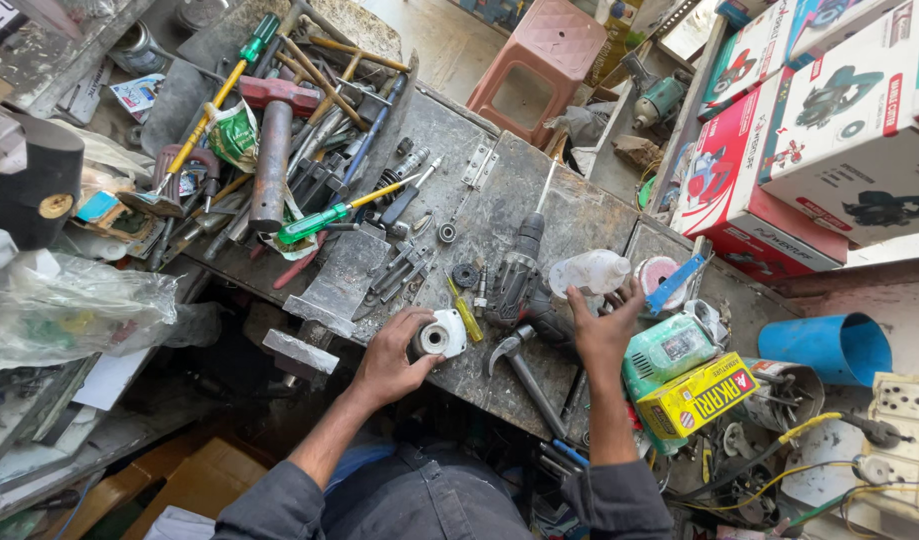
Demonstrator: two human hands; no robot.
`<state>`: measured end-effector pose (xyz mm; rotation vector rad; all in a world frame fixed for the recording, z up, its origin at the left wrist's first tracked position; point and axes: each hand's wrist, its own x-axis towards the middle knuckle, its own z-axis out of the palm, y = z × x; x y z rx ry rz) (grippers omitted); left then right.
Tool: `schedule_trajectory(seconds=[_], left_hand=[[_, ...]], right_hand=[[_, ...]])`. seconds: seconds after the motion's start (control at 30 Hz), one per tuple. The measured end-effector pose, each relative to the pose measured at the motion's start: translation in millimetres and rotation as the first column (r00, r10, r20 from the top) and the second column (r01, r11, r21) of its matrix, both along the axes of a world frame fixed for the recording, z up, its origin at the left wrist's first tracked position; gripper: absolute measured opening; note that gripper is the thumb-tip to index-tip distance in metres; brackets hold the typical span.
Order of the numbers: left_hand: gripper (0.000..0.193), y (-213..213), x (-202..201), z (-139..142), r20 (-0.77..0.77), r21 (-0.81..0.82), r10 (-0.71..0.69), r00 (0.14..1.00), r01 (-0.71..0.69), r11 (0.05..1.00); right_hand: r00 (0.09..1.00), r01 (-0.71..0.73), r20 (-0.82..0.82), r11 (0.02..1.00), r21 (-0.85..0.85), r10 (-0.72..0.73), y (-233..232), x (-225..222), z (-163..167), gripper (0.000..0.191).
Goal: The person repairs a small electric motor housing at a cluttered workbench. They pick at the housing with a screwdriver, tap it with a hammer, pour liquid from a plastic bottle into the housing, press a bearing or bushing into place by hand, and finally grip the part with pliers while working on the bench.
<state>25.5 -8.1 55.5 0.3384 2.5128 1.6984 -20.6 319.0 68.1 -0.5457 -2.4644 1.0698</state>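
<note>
Left hand (391, 358) clamps a white housing (441, 335) at centre frame. Right hand (601, 330), fingers apart, touches the drill (519, 285); a nudge could roll the bottle (589, 272).

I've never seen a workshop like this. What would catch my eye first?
Probably the heap of screwdrivers and metal tools at upper left of the grimy workbench. At its near edge the left hand grips a white round part; the right hand rests beside a dark power drill.
</note>
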Motion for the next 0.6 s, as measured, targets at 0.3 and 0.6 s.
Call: schedule_trajectory(seconds=[0.3, 0.6], left_hand=[[0.058, -7.3, -1.5, -15.6, -0.088, 0.021, -0.069, 0.994, 0.072, 0.997], [0.055, -6.8, -2.7, -28.5, -0.15, 0.056, -0.103, 0.983, 0.112, 0.992]], right_hand=[[0.939, -0.329, 0.115, 0.944, 0.014, 0.325, -82.5, 46.8, 20.8, 0.02], [0.813, -0.578, 0.352, 0.721, 0.383, 0.464, -139.9, 18.8, -10.8, 0.021]])
